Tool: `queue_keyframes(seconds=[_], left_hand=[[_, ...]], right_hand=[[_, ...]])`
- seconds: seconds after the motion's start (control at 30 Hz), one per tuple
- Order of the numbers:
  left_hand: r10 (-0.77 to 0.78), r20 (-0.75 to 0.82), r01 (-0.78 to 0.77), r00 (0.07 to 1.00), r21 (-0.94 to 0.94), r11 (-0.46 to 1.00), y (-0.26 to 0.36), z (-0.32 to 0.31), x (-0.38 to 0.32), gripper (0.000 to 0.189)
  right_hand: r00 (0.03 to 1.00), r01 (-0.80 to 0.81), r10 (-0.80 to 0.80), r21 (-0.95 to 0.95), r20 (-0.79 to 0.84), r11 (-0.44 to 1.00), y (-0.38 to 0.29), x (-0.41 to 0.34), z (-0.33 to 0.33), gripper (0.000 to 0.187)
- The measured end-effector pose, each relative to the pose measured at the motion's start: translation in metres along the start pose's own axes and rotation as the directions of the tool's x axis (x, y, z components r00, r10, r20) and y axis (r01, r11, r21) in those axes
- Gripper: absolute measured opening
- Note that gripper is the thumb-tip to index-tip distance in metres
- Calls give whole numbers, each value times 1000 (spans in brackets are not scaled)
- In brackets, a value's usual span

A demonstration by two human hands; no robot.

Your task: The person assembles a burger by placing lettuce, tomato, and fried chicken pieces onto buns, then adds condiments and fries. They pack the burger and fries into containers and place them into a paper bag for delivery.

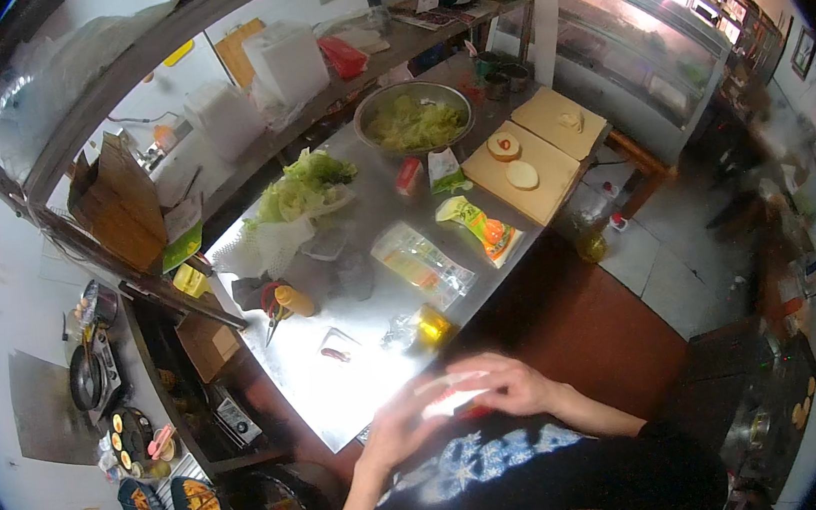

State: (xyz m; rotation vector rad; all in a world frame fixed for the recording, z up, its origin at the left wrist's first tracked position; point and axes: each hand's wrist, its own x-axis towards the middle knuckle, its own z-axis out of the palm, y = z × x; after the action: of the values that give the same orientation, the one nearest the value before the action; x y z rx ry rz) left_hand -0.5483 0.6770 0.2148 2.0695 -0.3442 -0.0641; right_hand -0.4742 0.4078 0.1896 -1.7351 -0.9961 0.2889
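Close to my chest, my left hand (402, 423) and my right hand (511, 382) are both closed around a small white and red packet (456, 398). Glare and my fingers hide much of it. On the steel worktable (341, 296) ahead are a yellow-topped clear container (432, 325) and a flat clear plastic pouch (422, 265). Farther right lies a green and orange printed packet (482, 230). Two bun halves, one with red sauce (503, 146) and one pale (522, 175), rest on a wooden board (549, 197).
A steel bowl of shredded lettuce (413, 116) stands at the back, with lettuce leaves (298, 188) to its left. An orange-yellow squeeze bottle (294, 300) sits beside scissors (274, 317). Pans of fries (201, 509) are at lower left. A shelf (385, 50) runs behind the table.
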Motion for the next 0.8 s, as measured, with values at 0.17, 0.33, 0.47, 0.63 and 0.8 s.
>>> queue_keyframes(seconds=[0.17, 0.33, 0.47, 0.63, 0.8], left_hand=[[46, -17, -46, 999, -8, 999, -3, -21, 4, 41], [-32, -31, 31, 999, -4, 999, -10, -40, -2, 34], [-70, 61, 74, 996, -66, 995, -25, -49, -12, 35], [112, 158, -93, 981, -123, 988, -39, -58, -24, 37], [195, 135, -166, 971, -199, 966, -64, -65, -32, 42]], right_hand=[[1000, -5, 5, -5, 14, 1000, -9, 16, 8, 42], [998, -67, 67, -14, -9, 998, -17, 34, 26, 43], [990, -141, 141, -7, 29, 990, -21, 36, 35, 37], [951, -241, 251, -73, 183, 968, -30, 37, 39, 48], [907, -319, 321, -54, 274, 946, -29, 82, 39, 42]])
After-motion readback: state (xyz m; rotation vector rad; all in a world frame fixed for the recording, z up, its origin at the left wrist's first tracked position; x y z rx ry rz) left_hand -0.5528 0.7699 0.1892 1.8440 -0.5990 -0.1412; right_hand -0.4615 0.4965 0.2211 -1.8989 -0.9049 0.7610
